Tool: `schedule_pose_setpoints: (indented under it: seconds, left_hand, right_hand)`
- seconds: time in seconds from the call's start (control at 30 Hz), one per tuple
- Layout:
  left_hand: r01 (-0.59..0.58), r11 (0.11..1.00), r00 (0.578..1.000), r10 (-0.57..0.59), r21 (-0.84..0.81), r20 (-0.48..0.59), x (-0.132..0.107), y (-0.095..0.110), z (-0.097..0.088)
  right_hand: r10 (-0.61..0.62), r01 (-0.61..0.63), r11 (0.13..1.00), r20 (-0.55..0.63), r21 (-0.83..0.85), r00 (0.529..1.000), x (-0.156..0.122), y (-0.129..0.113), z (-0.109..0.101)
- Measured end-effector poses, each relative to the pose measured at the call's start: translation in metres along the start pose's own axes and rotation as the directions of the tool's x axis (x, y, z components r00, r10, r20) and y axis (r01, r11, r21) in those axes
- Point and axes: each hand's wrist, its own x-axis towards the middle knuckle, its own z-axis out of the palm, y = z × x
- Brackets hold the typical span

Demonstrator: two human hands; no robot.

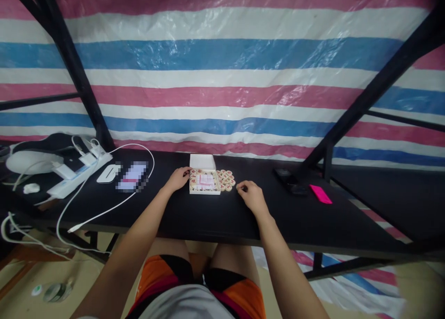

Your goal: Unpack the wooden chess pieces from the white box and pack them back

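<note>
A white box [205, 192] lies on the black table, its lid [202, 162] tipped back. Inside are round xiangqi pieces, partly covered by a pink-and-white folded sheet or packet [205, 180]. My left hand [178, 179] is at the box's left edge, thumb and fingers closed against the side near the lid's fold. More round cream xiangqi pieces [226, 180] with dark and red marks sit grouped against the box's right side. Just right of them is my right hand [253, 196], fingers curled together; anything between its fingertips is too small to make out.
At left are a white power strip [78, 175] with plugs and cables, a white device [108, 173] and a blurred-out phone-like item [132, 176]. To the right lie a dark object [290, 181] and a bright pink item [320, 194]. Black frame posts flank the table; striped sheeting [222, 92] hangs behind.
</note>
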Motion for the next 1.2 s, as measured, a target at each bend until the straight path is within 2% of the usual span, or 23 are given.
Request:
schedule_pose_setpoints:
  seconds: [0.2, 0.43, 0.63, 0.93, 1.2]
  left_hand:
    - [0.013, 1.000, 1.000, -0.013, 0.014, 0.005, -0.002, 0.003, -0.002]
    - [-0.003, 1.000, 1.000, 0.003, 0.006, -0.003, 0.000, -0.001, 0.001]
    - [-0.001, 1.000, 1.000, 0.001, 0.005, -0.005, -0.001, -0.002, 0.002]
    - [-0.002, 1.000, 1.000, 0.002, 0.015, -0.004, -0.001, -0.001, 0.001]
    - [-0.006, 1.000, 1.000, 0.006, 0.013, 0.003, 0.000, -0.004, 0.002]
  right_hand:
    - [-0.067, 0.057, 0.992, 0.088, 0.114, 0.994, 0.000, -0.011, 0.009]
    - [-0.100, 0.091, 0.989, 0.073, 0.116, 0.992, -0.003, -0.011, 0.006]
    - [-0.060, 0.049, 0.989, 0.073, 0.137, 0.996, -0.003, -0.013, 0.006]
    - [-0.148, 0.140, 0.988, 0.125, 0.067, 0.981, -0.008, -0.014, 0.006]
    - [-0.150, 0.145, 0.988, 0.133, 0.048, 0.980, -0.007, -0.011, 0.007]
